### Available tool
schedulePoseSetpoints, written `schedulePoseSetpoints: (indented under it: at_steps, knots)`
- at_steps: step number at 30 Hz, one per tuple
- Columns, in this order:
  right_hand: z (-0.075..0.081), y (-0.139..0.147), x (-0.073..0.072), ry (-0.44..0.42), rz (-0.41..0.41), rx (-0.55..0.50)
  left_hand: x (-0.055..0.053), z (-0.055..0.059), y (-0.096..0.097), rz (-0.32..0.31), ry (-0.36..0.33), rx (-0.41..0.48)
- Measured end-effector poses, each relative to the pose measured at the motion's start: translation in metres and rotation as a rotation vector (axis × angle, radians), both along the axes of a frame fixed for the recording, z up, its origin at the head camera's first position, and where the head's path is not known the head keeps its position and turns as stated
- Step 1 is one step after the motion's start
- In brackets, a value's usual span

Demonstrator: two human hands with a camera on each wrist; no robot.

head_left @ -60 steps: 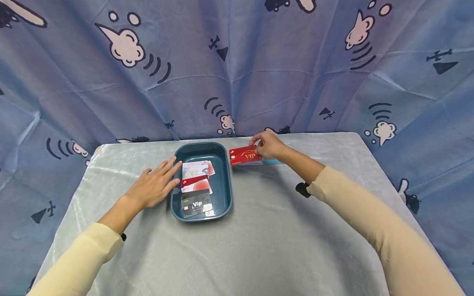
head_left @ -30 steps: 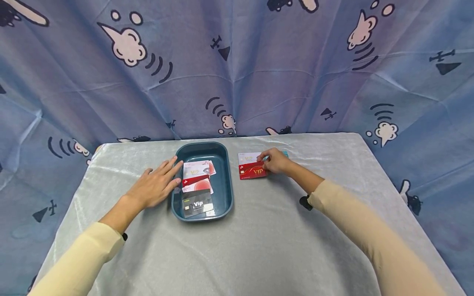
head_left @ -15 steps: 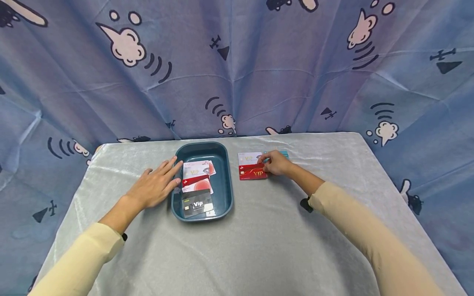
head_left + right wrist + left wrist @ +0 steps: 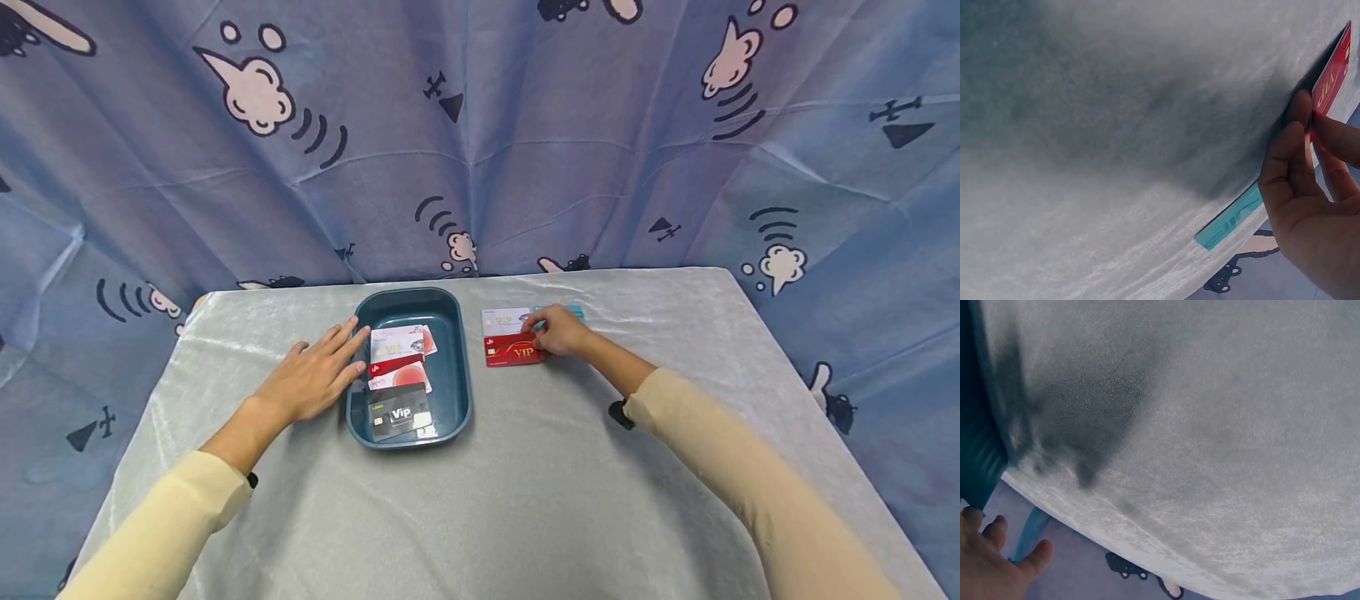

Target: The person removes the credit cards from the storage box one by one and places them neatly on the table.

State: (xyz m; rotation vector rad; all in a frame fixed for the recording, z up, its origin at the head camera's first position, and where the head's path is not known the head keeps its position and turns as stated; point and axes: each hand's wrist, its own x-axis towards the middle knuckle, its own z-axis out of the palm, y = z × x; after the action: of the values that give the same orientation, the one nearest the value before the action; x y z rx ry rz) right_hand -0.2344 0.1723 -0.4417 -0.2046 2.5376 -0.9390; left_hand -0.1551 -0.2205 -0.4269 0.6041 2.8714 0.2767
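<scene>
Where blue drapery (image 4: 585,142) backs grey cloth (image 4: 525,483), the right hand (image 4: 559,329) pinches a red card (image 4: 510,351), left hand (image 4: 313,375) outstretched.

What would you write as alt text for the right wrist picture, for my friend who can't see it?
A right hand pinches the end of a red VIP card. A teal card lies on pale gray cloth, partly hidden by the hand.

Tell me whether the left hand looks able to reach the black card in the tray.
Probably yes: the left hand is right at the tray, and nothing covers the black card.
</scene>
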Motion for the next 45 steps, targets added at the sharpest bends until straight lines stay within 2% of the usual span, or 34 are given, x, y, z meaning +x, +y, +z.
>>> schedulePoseSetpoints:
  at_steps: [8, 15, 20, 25, 32, 36, 40, 45]
  knots:
    - [0.002, -0.005, 0.001, -0.009, -0.008, 0.027, 0.0, 0.0, -0.002, -0.005, 0.002, -0.005]
    - [0.004, -0.002, 0.0, 0.013, 0.011, 0.008, -0.001, -0.002, -0.002, -0.006, 0.005, -0.004]
    - [0.011, -0.001, -0.004, 0.043, 0.018, 0.007, -0.001, -0.002, -0.002, -0.004, 0.0, -0.011]
    - [0.026, -0.014, -0.007, 0.069, 0.008, -0.017, -0.001, -0.001, -0.003, -0.001, 0.001, -0.008]
    - [0.058, -0.049, -0.003, -0.032, 0.006, -0.119, -0.001, -0.001, -0.002, -0.01, 0.006, -0.004]
    - [0.071, -0.071, 0.004, -0.049, 0.015, -0.202, -0.001, -0.001, -0.002, -0.007, 0.009, 0.003]
    - [0.073, -0.092, 0.012, -0.096, 0.043, -0.276, -0.001, -0.002, -0.003, -0.003, -0.002, -0.002]
    - [0.066, -0.111, 0.022, -0.149, 0.163, -0.293, -0.002, -0.003, -0.004, -0.003, -0.008, -0.004]
